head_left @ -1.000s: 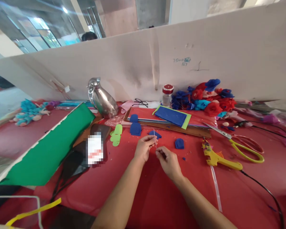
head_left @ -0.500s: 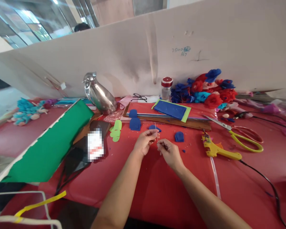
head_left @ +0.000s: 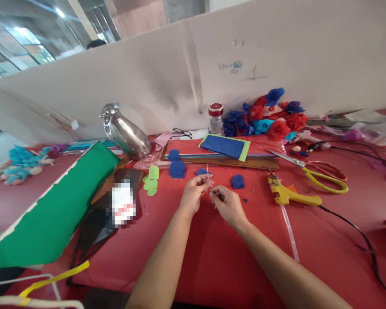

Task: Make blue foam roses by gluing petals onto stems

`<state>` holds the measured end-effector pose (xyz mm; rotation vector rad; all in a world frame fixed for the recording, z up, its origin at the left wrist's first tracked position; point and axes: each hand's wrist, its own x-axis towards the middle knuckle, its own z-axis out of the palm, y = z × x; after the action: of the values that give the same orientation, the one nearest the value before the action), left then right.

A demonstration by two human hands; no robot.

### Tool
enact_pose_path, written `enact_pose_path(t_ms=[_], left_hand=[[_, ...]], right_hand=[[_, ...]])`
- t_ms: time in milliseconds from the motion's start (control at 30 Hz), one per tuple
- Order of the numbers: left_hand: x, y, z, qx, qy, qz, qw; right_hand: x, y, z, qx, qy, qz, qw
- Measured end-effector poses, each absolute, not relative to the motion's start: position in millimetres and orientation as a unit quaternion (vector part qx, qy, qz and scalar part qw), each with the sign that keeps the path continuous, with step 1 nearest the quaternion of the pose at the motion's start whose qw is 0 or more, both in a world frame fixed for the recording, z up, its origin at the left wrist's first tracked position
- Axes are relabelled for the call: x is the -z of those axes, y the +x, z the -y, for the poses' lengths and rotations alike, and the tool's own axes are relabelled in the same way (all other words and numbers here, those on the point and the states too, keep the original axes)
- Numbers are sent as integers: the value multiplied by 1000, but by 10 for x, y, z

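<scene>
My left hand point(head_left: 194, 192) pinches a thin pale stick point(head_left: 207, 170) that stands nearly upright between its fingertips. Just to the right, my right hand point(head_left: 224, 201) has its fingers closed at the lower end of the same stick. Behind the hands lie blue cut pieces: one point(head_left: 204, 172) partly behind my left fingers, a small stack point(head_left: 177, 169) to the left and another point(head_left: 237, 181) to the right. Light green cut pieces point(head_left: 152, 181) lie farther left.
A yellow glue gun point(head_left: 289, 195) and large scissors point(head_left: 321, 176) lie at the right. Behind are a blue sheet point(head_left: 227, 147), a red-lidded jar point(head_left: 216, 118), crepe flowers point(head_left: 278, 128) and a metal jug point(head_left: 128, 133). A green sheet point(head_left: 58, 206) and a dark bag point(head_left: 99, 219) are left.
The view has shifted a little, so the table things sit farther left in it. Both hands hold the stick much as before, with my right fingers slightly higher and nearer my left hand.
</scene>
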<state>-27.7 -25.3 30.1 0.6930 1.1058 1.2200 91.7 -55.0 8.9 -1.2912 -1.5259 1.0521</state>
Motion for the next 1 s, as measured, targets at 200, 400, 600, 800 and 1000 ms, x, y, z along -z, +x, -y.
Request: enact_pose_path(t_ms=[200, 400, 600, 800, 1000], left_hand=[[-275, -300, 208, -570, 247, -488, 614], [-267, -372, 154, -609, 204, -460, 613], [-288, -275, 210, -577, 218, -425, 663], [-274, -231, 236, -554, 245, -417, 678], [-231, -215, 225, -526, 250, -444, 680]], right_hand=[[-107, 901, 563, -365, -527, 668, 378], [-296, 1155, 467, -134, -667, 685, 259], [-319, 1454, 304, -103, -756, 631, 139], [-256, 1523, 262, -97, -753, 631, 160], [-259, 1585, 231, -120, -762, 614, 165]])
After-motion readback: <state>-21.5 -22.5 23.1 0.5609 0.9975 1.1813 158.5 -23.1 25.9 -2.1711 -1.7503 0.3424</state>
